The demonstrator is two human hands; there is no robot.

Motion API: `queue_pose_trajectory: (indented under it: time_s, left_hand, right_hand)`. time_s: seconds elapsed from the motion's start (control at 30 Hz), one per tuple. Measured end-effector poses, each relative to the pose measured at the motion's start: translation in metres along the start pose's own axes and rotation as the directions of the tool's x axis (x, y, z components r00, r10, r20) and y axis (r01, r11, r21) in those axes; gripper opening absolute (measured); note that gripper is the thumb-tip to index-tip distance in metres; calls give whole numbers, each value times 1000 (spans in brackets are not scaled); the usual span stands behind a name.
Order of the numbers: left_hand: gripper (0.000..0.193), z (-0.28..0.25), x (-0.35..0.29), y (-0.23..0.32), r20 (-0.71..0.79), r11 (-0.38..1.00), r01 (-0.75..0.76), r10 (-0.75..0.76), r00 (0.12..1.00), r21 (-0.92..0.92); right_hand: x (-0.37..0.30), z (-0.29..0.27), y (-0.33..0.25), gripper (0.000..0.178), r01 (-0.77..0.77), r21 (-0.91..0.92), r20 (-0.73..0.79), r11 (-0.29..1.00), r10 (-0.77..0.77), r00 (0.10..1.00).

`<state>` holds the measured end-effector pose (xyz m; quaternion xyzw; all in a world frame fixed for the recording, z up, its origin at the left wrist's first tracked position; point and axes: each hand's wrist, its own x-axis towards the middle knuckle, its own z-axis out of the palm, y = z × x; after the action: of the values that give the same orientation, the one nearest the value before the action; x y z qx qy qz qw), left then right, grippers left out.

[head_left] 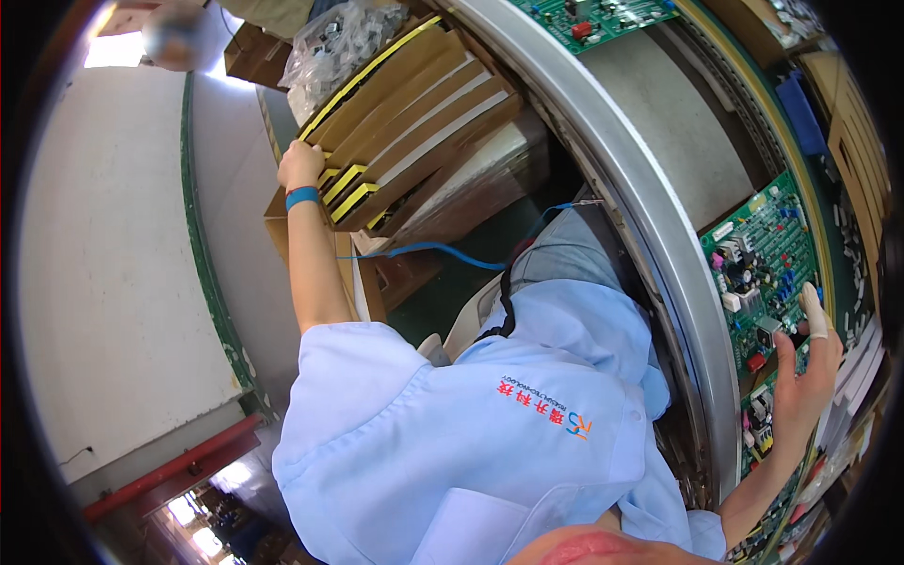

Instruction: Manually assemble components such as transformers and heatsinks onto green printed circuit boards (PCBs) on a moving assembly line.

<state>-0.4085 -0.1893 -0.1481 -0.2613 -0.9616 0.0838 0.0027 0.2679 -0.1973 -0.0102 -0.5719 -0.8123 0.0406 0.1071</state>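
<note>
green circuit board (767, 259): laid on the line at the person's right, thick with parts, and being reached by one hand now.
light blue shirt (461, 405): seen closest of all, spread across the middle of the view, marked with a small print on the chest.
right hand (801, 347): brought over the board's lower right corner; thumb and forefinger are spread apart, a dark shape is seen in the gap, and whether it is touched cannot be told; the other fingers are partly hidden.
pale finger cot (813, 309): worn on the forefinger, right by the board's edge.
second green board (759, 424): set just below the first, partly covered by the hand and forearm.
silver rail (659, 188): curved along the line, between shirt and boards.
left hand (301, 165): stretched well away to the other side, fingers curled together, the edge of the cardboard gripped.
blue wristband (302, 196): wrapped round that wrist.
brown cardboard dividers (414, 122): stood side by side, trimmed here and there with yellow strips (350, 200).
clear plastic bag (344, 47): filled and rested just beyond the dividers.
third green board (593, 21): placed at the far top, well apart from the first.
</note>
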Motion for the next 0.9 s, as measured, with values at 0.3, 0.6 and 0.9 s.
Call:
queue_pose_trajectory:
  time_s: [0.3,0.6,0.9]
  left_hand:
    - [49,43,73,-26,200,907,-416,396,896,69]
    - [38,17,5,5,-211,953,-300,286,935,-39]
    - [27,-84,6,16,36,142,-22,393,919,-990]
  right_hand:
    - [-13,-7,0,55,-39,35,-48,999,40,998]
    - [-20,-13,4,53,-73,29,-147,997,77,986]
    - [-24,-24,41,46,-38,-38,-309,999,24,951]
